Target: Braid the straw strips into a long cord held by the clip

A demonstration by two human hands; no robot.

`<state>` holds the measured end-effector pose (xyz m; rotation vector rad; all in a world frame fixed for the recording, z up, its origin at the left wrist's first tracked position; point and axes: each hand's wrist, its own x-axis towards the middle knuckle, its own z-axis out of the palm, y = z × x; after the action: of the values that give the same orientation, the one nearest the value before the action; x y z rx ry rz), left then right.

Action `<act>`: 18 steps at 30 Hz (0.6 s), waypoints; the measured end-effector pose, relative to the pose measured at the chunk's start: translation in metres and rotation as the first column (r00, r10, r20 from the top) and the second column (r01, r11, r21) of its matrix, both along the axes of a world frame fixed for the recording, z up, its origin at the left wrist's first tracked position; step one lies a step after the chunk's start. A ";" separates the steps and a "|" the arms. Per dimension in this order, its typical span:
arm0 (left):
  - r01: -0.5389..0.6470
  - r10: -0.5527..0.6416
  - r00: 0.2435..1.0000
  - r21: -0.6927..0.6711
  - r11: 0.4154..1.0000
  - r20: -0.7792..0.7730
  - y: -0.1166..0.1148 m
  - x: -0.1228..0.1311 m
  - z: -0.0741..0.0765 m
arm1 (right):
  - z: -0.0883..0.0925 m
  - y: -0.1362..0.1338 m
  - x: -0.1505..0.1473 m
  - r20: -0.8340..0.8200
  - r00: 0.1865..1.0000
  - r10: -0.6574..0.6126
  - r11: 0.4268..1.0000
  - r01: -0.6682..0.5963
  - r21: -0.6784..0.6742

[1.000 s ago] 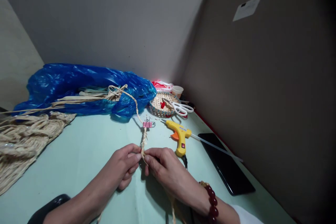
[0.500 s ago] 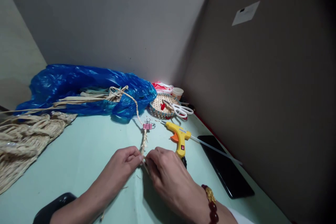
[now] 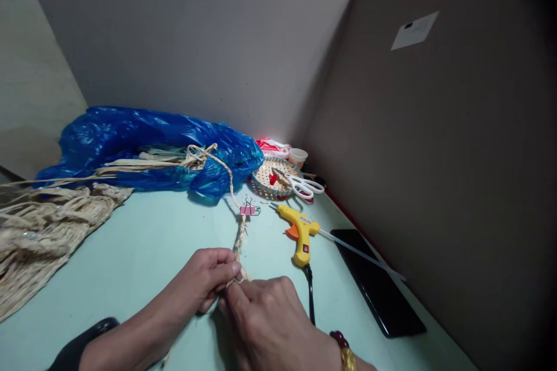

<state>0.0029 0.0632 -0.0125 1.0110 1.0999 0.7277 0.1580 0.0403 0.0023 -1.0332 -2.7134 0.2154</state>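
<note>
A thin braid of pale straw [image 3: 240, 237] runs from the pink binder clip [image 3: 248, 210] down to my hands. My left hand [image 3: 211, 275] pinches its near end between thumb and forefinger. Close against it, my right hand [image 3: 272, 316] is closed, back upward, with its thumb and forefinger on the strands just below the left fingertips. The right hand hides most of the loose strands. Beyond the clip, the finished braid curves up to the straw bundle [image 3: 195, 157] on the blue plastic bag [image 3: 108, 130].
On the right lie a yellow glue gun [image 3: 300, 232] with its cord and a black tablet [image 3: 383, 295]. White-handled scissors [image 3: 304, 186] rest on a small woven basket [image 3: 261, 179], near a paper cup [image 3: 298, 156]. Woven straw [image 3: 61, 237] spreads at left.
My right hand has moved down and slightly left, turning more over the strands. The left hand stays at the braid. The view has shifted slightly, and the glue gun's cord now shows.
</note>
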 end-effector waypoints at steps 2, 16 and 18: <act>0.012 -0.012 0.999 -0.007 1.000 0.034 0.001 -0.002 0.002 | 0.009 0.007 0.006 -0.191 0.974 -0.122 0.985 0.096 -0.141; -0.030 0.119 0.924 -0.241 0.970 0.362 0.006 -0.032 0.015 | -0.007 0.006 0.014 -0.173 0.979 -0.104 0.989 0.084 -0.122; -0.042 0.132 0.919 -0.241 0.970 0.371 0.004 -0.030 0.022 | -0.016 -0.020 0.004 -0.193 0.981 -0.020 0.997 0.005 -0.076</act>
<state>-0.0268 0.0669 0.0092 0.5910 0.8628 0.8119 0.1621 0.0206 -0.0137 -0.9928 -2.5407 0.3970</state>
